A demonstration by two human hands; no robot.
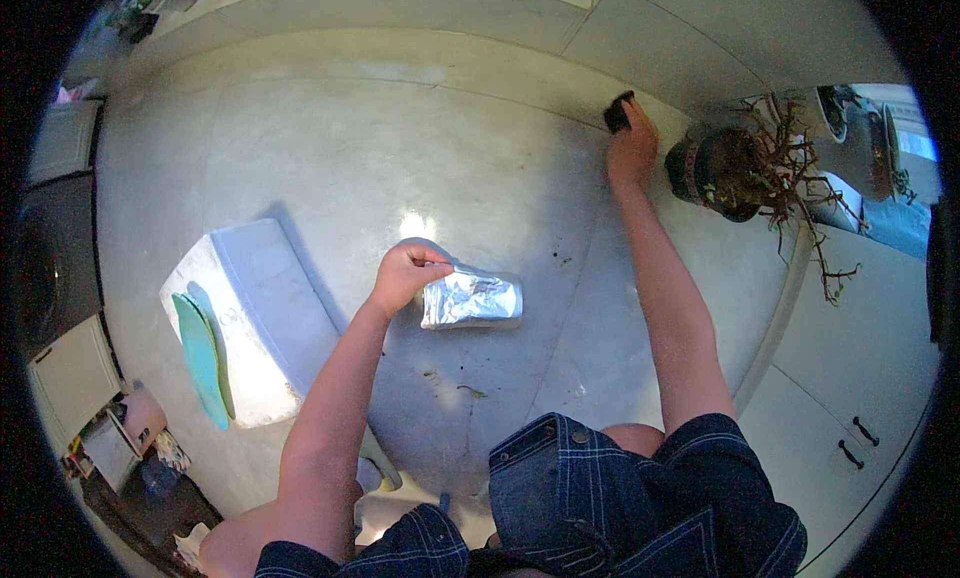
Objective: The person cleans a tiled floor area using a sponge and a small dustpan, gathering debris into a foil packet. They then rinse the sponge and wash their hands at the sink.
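Observation:
My left hand (403,276) pinches the top edge of a crinkled silver foil pouch (476,302), which lies on the pale floor in front of me. Farther out, my right arm stretches to the upper right. There my right hand (634,149) has its fingers closed on a small black object (618,113) close to the base of the wall. What that object is cannot be made out. Beside the right hand lies a dark plant pot (686,171), tipped on its side or seen strongly tilted, with bare, twisted brown stems (795,173).
A white box (274,300) stands at the left, with turquoise insole-like pieces (199,357) against it. Bits of leaf (471,390) and dark crumbs (559,258) dot the floor. White cabinet doors (832,338) line the right; a front-loading washing machine (56,255) is far left.

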